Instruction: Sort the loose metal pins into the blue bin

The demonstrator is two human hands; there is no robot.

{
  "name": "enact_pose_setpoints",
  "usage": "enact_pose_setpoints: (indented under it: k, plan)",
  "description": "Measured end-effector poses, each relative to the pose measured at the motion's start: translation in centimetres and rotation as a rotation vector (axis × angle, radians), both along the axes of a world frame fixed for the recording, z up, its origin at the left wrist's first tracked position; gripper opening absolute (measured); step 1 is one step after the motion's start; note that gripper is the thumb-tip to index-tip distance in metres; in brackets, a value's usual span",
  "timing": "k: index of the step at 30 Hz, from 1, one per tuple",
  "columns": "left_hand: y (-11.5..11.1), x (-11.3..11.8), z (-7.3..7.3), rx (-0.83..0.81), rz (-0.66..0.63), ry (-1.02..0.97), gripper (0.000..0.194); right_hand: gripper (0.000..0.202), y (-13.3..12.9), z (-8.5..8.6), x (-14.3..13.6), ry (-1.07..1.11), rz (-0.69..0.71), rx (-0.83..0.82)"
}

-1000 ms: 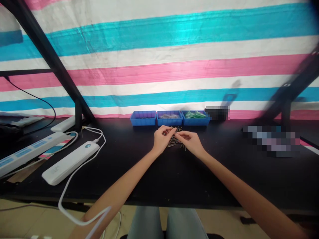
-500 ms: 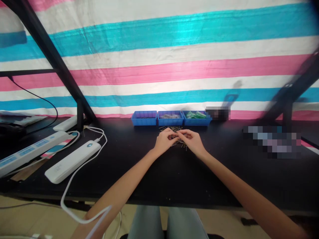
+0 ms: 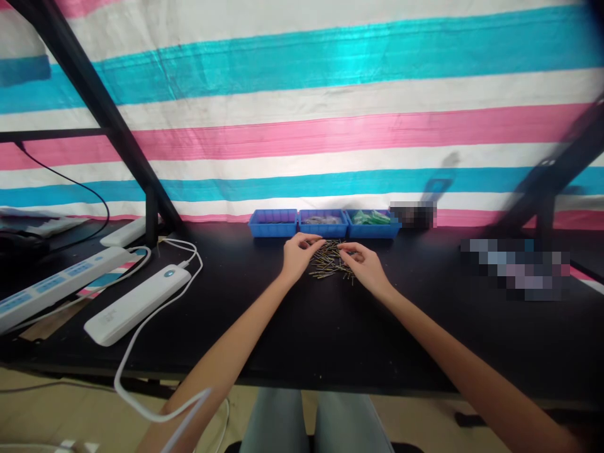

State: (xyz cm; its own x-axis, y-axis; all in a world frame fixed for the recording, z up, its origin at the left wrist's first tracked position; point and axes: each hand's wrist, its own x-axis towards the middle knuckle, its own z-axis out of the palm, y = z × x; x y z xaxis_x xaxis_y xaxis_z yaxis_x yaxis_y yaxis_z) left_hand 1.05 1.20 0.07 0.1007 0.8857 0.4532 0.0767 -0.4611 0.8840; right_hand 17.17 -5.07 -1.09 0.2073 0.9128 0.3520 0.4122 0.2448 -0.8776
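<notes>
A loose pile of thin, brass-coloured metal sticks (image 3: 325, 263), looking like long screws or nails, lies on the black table in front of me. At the pile's left side is my left hand (image 3: 297, 257), thumb and forefinger brought together over its far edge. Whatever sits in that pinch is too small to make out. My right hand (image 3: 364, 264) rests at the pile's right side, its fingers curled and the thumb close to the forefinger. Its fingertips touch or hover over the sticks; what they hold cannot be made out. A gap separates the two hands.
Behind the pile stand three blue bins: the left bin (image 3: 272, 230) with dark pieces, the middle bin (image 3: 323, 230) with clear bags, the right bin (image 3: 374, 231) with green packets. A white power bank (image 3: 136, 305), its cable and a power strip (image 3: 66, 283) lie left.
My hands were together over the pile and have parted. The left hand has moved left and slightly away from me, uncovering more sticks; the right hand has hardly moved.
</notes>
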Motion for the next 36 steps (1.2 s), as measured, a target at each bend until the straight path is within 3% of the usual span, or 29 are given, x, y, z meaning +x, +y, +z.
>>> enact_pose_setpoints:
  k: [7, 11, 18, 26, 30, 36]
  plan:
    - [3.6, -3.2, -0.1, -0.153, 0.249, -0.200, 0.038, 0.028, -0.5, 0.4, -0.2, -0.037, 0.007, -0.017]
    - [4.5, -4.8, 0.1, -0.212, 0.295, -0.296, 0.035, 0.027, -0.6, 0.5, -0.3, -0.064, 0.022, -0.018]
    - [4.7, -5.1, 0.4, -0.301, 0.191, -0.398, 0.034, 0.025, -0.7, 0.6, -0.1, -0.095, 0.036, -0.017]
    - [4.8, -5.3, 1.1, -0.369, -0.011, -0.423, 0.055, 0.023, -0.8, 0.6, -0.2, -0.165, 0.056, -0.010]
    - [4.4, -5.2, 1.3, -0.289, -0.030, -0.235, 0.048, 0.029, -0.7, 0.2, 0.1, -0.328, 0.048, 0.051]
    - [2.9, -4.4, 1.0, -0.167, -0.055, 0.094, 0.029, 0.057, -0.5, -0.6, 0.7, -0.583, 0.001, 0.027]
